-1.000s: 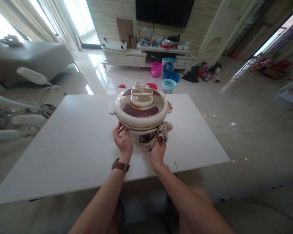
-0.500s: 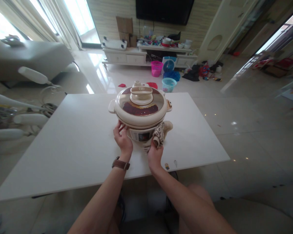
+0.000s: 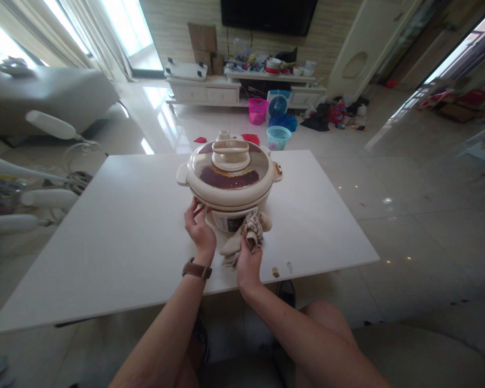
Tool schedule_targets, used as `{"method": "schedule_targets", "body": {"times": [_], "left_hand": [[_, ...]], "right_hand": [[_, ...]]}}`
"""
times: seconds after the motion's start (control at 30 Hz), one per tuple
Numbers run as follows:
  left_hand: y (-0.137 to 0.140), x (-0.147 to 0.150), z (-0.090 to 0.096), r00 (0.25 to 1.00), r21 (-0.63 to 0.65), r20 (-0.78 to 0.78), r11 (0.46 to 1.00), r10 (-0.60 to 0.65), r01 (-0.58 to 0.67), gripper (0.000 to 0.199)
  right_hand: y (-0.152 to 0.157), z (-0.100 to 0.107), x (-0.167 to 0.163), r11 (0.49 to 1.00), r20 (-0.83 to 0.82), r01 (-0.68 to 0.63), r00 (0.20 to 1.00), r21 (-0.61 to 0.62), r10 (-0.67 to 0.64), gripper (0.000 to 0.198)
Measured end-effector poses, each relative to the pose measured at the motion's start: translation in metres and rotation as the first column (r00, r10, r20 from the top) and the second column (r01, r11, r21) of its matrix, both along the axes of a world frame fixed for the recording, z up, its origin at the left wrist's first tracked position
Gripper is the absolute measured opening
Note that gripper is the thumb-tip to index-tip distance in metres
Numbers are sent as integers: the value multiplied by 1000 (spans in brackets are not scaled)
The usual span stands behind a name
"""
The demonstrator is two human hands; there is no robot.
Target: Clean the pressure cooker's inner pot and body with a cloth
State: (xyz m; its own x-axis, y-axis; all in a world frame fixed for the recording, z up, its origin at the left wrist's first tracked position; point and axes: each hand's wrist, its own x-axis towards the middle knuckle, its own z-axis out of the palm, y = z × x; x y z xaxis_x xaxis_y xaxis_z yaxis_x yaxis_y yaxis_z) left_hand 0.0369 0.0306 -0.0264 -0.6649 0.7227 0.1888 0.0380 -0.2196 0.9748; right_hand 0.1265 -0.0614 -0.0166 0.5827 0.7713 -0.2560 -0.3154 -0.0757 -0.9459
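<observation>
While the white bench (image 3: 133, 231) bears the whole load, the cream electric cooker (image 3: 229, 200) stands upright on it, roughly midway along, lid (image 3: 231, 177) seated. Long axis, across the two side handles (image 3: 182, 175), runs left to right, about parallel to the far edge; lid grip (image 3: 230, 149) lies along much the same line. Control panel (image 3: 225, 222) faces the wearer. Wiping of the lower front looks under way, not finished: cloth is right at the panel, covering its right part. How much of the body is done, and how much is left, cannot be told. Left hand (image 3: 201, 233): fingers curled beneath the front-left rim, apparently touching; grip or mere steadying, cannot tell. Right hand (image 3: 249, 268): closed on the bunched patterned cloth (image 3: 250, 230).
</observation>
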Motion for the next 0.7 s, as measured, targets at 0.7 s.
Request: {"method": "schedule_targets", "body": {"times": [0.7], "left_hand": [[5,0,-6,998,51,39,997,-58,56,48]], "right_hand": [[71,-26,55,994,197,71,976,89,-87,49]]}}
